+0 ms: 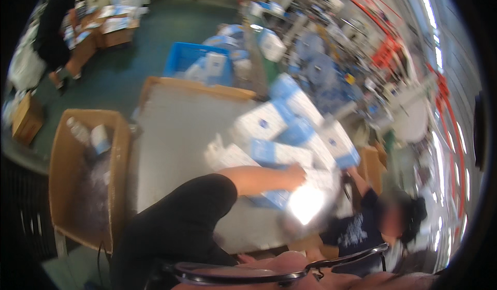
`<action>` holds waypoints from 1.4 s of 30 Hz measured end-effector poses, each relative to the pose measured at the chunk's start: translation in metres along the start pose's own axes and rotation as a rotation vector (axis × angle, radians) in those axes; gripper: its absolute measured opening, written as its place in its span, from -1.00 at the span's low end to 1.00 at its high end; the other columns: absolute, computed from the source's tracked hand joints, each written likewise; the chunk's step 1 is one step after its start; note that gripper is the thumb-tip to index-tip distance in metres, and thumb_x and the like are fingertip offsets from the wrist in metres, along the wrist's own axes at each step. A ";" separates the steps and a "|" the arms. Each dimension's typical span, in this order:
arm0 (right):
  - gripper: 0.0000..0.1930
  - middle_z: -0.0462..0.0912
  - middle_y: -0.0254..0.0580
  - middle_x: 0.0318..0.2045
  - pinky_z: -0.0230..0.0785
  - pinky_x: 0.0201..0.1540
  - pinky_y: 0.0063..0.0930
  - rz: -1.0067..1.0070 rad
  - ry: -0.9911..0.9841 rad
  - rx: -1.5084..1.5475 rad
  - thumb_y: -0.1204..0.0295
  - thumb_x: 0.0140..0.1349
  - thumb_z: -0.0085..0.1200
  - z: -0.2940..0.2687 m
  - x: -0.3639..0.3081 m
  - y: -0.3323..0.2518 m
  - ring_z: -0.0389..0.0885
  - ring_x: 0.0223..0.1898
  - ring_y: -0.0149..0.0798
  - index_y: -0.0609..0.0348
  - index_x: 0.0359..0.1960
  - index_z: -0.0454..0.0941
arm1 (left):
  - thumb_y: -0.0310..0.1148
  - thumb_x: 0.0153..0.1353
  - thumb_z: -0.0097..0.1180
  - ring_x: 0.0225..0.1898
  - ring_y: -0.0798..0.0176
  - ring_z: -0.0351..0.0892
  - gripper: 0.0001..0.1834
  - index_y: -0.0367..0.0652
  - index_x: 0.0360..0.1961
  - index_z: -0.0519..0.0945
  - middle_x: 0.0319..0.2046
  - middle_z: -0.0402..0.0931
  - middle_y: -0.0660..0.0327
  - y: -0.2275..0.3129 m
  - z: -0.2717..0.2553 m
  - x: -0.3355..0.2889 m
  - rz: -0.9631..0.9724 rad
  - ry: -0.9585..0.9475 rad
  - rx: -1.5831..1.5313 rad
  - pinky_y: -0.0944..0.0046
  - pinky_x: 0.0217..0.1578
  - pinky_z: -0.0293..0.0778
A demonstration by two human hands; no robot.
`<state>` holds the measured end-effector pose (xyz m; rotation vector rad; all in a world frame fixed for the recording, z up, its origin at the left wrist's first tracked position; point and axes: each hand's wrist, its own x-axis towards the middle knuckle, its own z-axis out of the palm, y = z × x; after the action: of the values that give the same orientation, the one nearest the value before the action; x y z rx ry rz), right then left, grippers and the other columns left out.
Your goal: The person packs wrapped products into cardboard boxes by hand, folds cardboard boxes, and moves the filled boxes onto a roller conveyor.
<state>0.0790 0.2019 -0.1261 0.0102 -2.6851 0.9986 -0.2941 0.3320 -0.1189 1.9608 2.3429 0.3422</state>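
Note:
My left arm, in a black sleeve, reaches rightward across the grey tabletop (pixel 176 119). At its end my left hand (pixel 294 177) is at a white pack (pixel 320 179) on the near side of a heap. Blur smears the fingers, so their grip does not show. Several white-and-blue soft packs lie piled around it, among them a blue-topped pack (pixel 279 153) and a white pack with a blue mark (pixel 263 123). Bright glare (pixel 306 206) covers what lies just nearer than the hand. My right hand does not show.
A cardboard box (pixel 119 186) with bottles and clear plastic stands left of the table. Beyond the far edge is a blue crate (pixel 178 57). At right, a co-worker (pixel 352 233) reaches to the heap. Another person (pixel 54 26) stands far left by cartons.

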 end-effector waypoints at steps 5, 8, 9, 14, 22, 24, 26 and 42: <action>-0.58 0.62 -0.02 -0.09 0.41 0.04 -0.13 0.414 -0.146 0.261 0.17 0.24 0.09 0.021 0.001 0.046 0.59 -0.07 0.01 0.14 0.05 0.49 | -0.29 -0.07 0.22 -0.14 0.10 0.60 -0.61 0.02 -0.12 0.61 -0.33 0.62 0.16 -0.020 -0.050 -0.074 0.179 -0.051 0.066 -0.04 -0.02 0.32; -0.52 0.61 -0.03 -0.06 0.41 0.05 -0.11 0.758 -0.139 0.698 0.07 0.30 0.03 0.022 0.002 0.054 0.59 -0.05 -0.01 0.14 0.10 0.45 | -0.31 -0.04 0.20 -0.22 0.11 0.63 -0.64 0.05 -0.12 0.61 -0.41 0.62 0.20 -0.037 -0.073 -0.115 0.209 -0.226 0.149 -0.03 -0.06 0.32; -0.50 0.61 -0.04 -0.05 0.41 0.06 -0.10 0.861 -0.121 0.944 0.04 0.31 0.01 0.021 0.010 0.052 0.59 -0.04 -0.02 0.14 0.12 0.43 | -0.23 -0.01 0.23 -0.26 0.04 0.63 -0.63 0.05 -0.10 0.61 -0.41 0.63 0.19 -0.044 -0.090 -0.123 0.236 -0.290 0.091 -0.02 -0.09 0.36; -0.08 0.47 0.03 0.11 0.31 0.11 -0.02 1.253 -0.147 1.384 -0.40 0.21 -0.25 0.024 0.164 0.008 0.49 0.07 0.09 0.27 0.24 0.26 | 0.43 -0.24 0.25 0.20 -0.14 0.33 0.05 -0.05 0.21 0.44 0.14 0.41 -0.09 -0.108 -0.044 -0.087 -0.132 0.374 -0.162 -0.08 0.17 0.26; -0.54 0.58 -0.26 -0.52 0.23 0.08 0.09 1.417 0.494 1.060 -0.10 0.28 0.04 0.025 0.178 0.039 0.59 -0.23 -0.05 0.08 -0.29 0.44 | 0.59 -0.23 0.08 0.35 -0.22 0.00 0.26 0.01 0.43 0.15 0.32 0.09 -0.19 -0.076 -0.034 -0.048 -0.461 0.113 -0.071 -0.20 0.31 -0.16; -0.59 0.60 -0.25 -0.39 0.20 0.06 0.16 1.415 0.531 0.983 -0.09 0.31 -0.02 0.009 0.155 0.060 0.55 -0.13 -0.10 0.02 -0.24 0.44 | 0.59 -0.22 0.07 0.34 -0.23 0.01 0.24 0.09 0.44 0.15 0.31 0.09 -0.19 -0.069 -0.042 -0.053 -0.485 0.142 -0.041 -0.19 0.30 -0.13; -0.58 0.53 -0.19 -0.07 0.21 0.07 0.18 1.393 0.780 0.855 -0.09 0.35 -0.11 -0.008 0.143 0.060 0.45 0.07 -0.13 -0.02 -0.09 0.40 | 0.59 -0.23 0.08 0.32 -0.25 0.02 0.18 0.30 0.44 0.14 0.29 0.12 -0.17 -0.066 -0.049 -0.063 -0.458 0.039 -0.093 -0.16 0.29 -0.12; -0.29 0.46 0.00 0.11 0.60 -0.40 -0.11 1.092 -0.330 0.549 0.33 0.27 0.11 0.011 0.040 -0.030 0.60 -0.10 -0.03 0.15 0.35 -0.03 | 0.05 0.10 0.25 0.03 -0.27 0.50 0.05 0.05 0.48 -0.10 0.14 0.26 -0.38 0.004 -0.092 -0.355 -0.299 -0.318 -0.472 -0.01 0.02 0.46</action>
<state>0.0406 0.1749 -0.1045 -1.3920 -2.4883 2.1361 -0.2418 -0.0259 -0.0610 1.3237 2.0691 0.4684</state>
